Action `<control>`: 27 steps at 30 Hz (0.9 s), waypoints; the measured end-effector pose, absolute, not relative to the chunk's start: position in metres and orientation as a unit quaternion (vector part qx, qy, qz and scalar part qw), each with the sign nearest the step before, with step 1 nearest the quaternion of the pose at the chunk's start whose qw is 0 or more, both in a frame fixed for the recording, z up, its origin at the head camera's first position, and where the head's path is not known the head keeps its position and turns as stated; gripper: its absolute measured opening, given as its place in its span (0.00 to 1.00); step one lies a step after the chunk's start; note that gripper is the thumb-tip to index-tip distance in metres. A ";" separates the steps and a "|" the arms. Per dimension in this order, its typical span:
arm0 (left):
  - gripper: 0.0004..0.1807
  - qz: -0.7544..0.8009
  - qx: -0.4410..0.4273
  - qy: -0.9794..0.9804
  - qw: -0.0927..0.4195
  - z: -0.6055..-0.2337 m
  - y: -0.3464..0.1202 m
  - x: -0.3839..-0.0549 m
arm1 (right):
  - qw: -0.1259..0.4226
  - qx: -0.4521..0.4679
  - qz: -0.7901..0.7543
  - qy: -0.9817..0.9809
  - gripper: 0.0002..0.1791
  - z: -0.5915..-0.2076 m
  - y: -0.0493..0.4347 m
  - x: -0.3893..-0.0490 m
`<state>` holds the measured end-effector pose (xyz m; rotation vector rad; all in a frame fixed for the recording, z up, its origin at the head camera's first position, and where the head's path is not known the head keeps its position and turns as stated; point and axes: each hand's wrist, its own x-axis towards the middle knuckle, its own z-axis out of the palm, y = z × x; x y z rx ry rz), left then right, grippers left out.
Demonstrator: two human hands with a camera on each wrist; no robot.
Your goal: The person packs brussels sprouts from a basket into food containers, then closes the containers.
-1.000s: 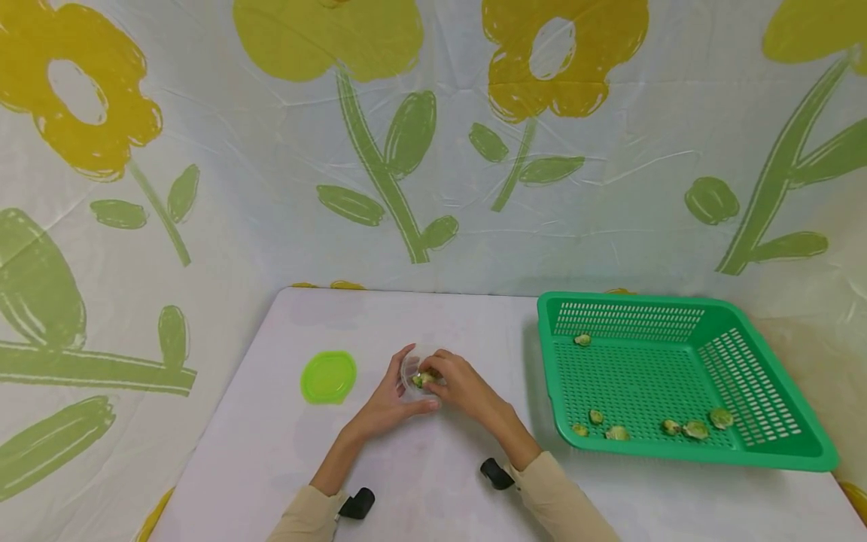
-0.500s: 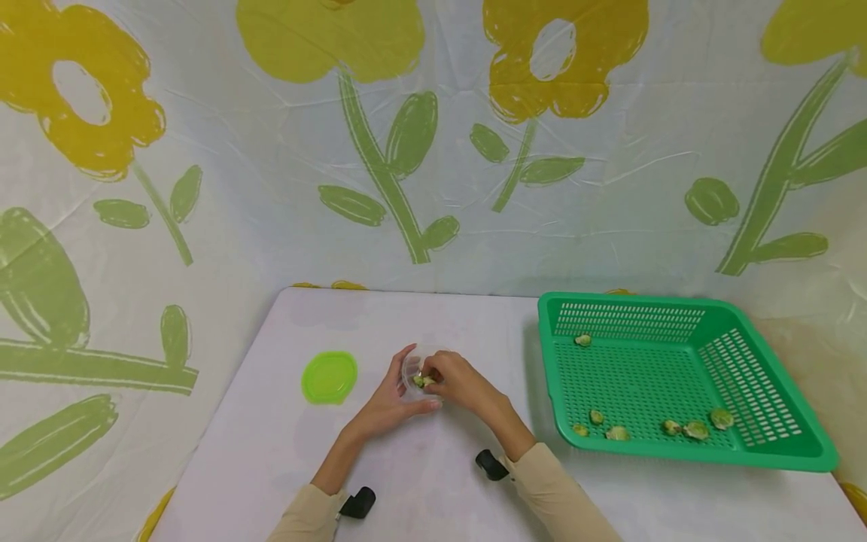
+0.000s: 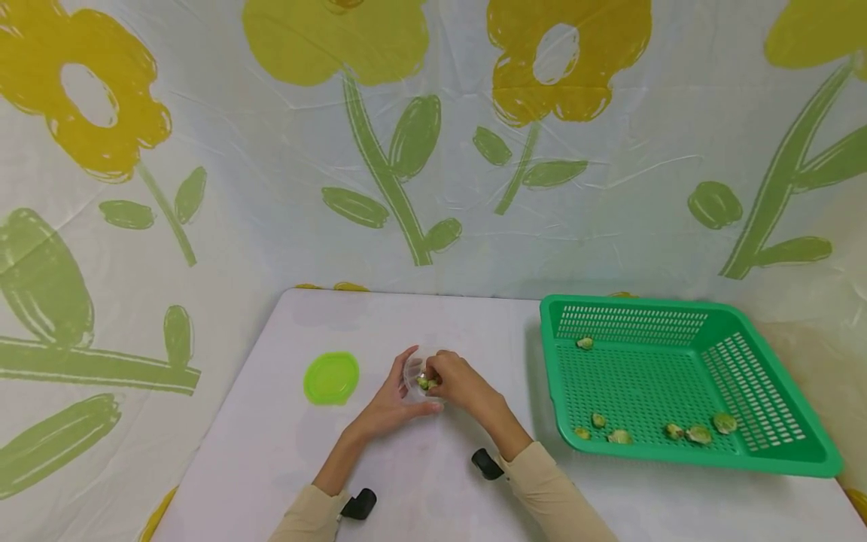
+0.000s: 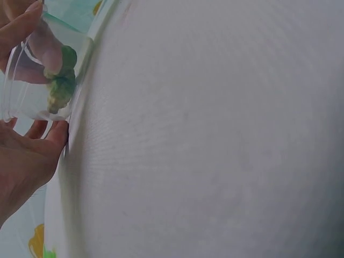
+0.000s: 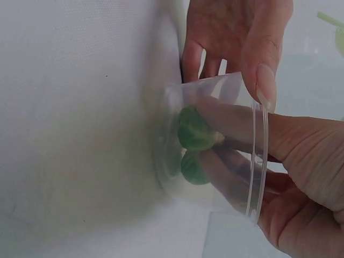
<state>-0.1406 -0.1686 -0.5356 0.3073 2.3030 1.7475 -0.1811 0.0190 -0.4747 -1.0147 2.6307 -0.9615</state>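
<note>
A clear plastic tub [image 3: 412,367] stands upright on the white table, with several Brussels sprouts [image 5: 194,129] at its bottom. My left hand [image 3: 388,406] holds the tub from the left, thumb on the near side and fingers round the far side. My right hand [image 3: 463,382] reaches down through the tub's mouth. Inside, its thumb and finger pinch a sprout low near the bottom, seen through the wall in the right wrist view. From the left wrist, the sprouts [image 4: 62,91] show as a green cluster beside the fingertips.
A bright green lid [image 3: 331,378] lies flat on the table left of the tub. To the right stands a large green basket [image 3: 691,458] with several loose Brussels sprouts [image 3: 698,434] in it. Behind the table hangs a flower-printed cloth [image 3: 609,196].
My right hand has sunk slightly deeper into the tub, its wrist shifting a little left. My left hand keeps holding the tub in place. The head view has tilted very slightly.
</note>
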 end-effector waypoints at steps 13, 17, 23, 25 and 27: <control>0.61 0.606 0.111 0.779 0.115 -0.537 -0.168 -0.140 | 0.081 -0.362 -0.320 0.872 0.09 -0.476 0.021 -0.182; 0.60 0.604 0.109 0.781 0.114 -0.537 -0.168 -0.141 | 0.081 -0.370 -0.318 0.869 0.07 -0.475 0.023 -0.181; 0.60 0.603 0.103 0.783 0.113 -0.535 -0.169 -0.140 | 0.055 -0.388 -0.316 0.864 0.06 -0.474 0.028 -0.177; 0.60 0.603 0.103 0.783 0.114 -0.535 -0.168 -0.139 | 0.050 -0.391 -0.315 0.863 0.07 -0.474 0.029 -0.176; 0.61 0.604 0.101 0.782 0.117 -0.535 -0.168 -0.139 | 0.048 -0.393 -0.314 0.863 0.06 -0.474 0.031 -0.175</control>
